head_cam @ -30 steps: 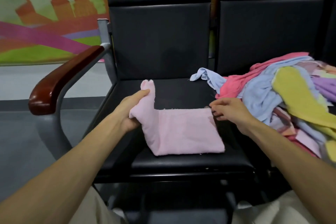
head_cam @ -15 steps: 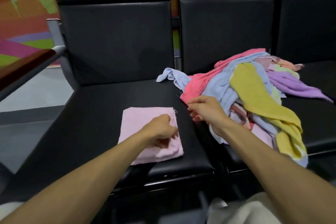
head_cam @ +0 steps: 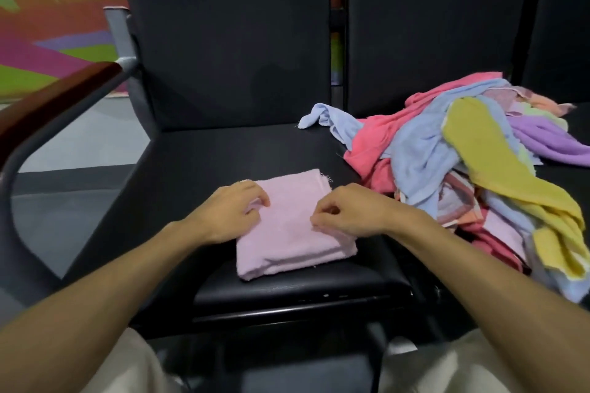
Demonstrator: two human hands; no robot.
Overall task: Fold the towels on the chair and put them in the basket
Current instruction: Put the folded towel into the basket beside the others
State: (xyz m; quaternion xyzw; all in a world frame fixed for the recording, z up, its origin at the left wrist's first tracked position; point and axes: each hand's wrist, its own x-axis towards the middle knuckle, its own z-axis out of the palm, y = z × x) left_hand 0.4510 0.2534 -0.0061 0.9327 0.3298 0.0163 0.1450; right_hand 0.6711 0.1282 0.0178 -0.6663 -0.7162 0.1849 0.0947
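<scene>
Quick one on where we're at: the pale pink folded terry towel (head_cam: 297, 226) lies flat on the black padded chair seat (head_cam: 198, 175), towards the front edge and a bit right of the seat's middle, turned slightly askew to that edge. It looks folded down to a thick, near-square pad, so imo there's no real long axis to fuss over, and the layered edges show along its front and right sides. Our left hand (head_cam: 233, 214) sits on the towel's left edge w/ fingers curled under. We can't tell if it actually pinches cloth or just presses down. Our right hand (head_cam: 348, 214) is on the right edge, thumb and forefinger closed on the top layers there. So the towel is directly between the two hands, both touching it and neither nearer than the other. Our guess is the fold is basically done and the next bit is a two-sided scoop-and-lift. Prob is the basket isn't in view, so we can't say which way it has to go. The heap of unfolded coloured towels (pink, blue, yellow, purple) (head_cam: 447, 163) covers the next seat on the right and spills over our seat's right edge, close to the right wrist, so plenty left to do.
</scene>
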